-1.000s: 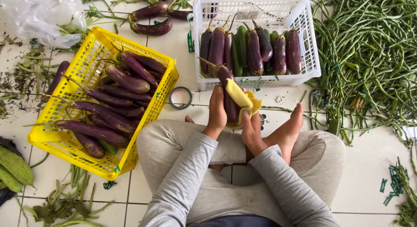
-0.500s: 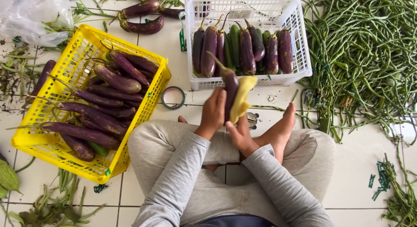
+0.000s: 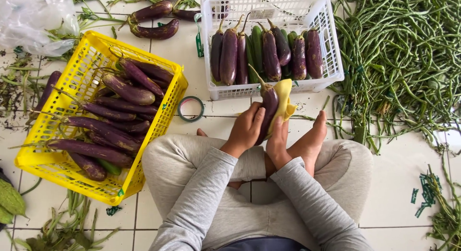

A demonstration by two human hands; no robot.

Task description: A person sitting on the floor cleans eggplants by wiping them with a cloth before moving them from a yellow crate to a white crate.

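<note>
White floor tiles (image 3: 403, 183) surround my crossed legs. My left hand (image 3: 247, 128) grips an eggplant (image 3: 269, 109) just near the white crate (image 3: 273, 90); my right hand (image 3: 279, 138) presses a yellow cloth (image 3: 284, 99) against it. Loose grip, I judge, could drop it.

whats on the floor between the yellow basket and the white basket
In the head view, a roll of green tape lies flat on the tiles between the yellow basket and the white basket; the rest is bare tile.
</note>
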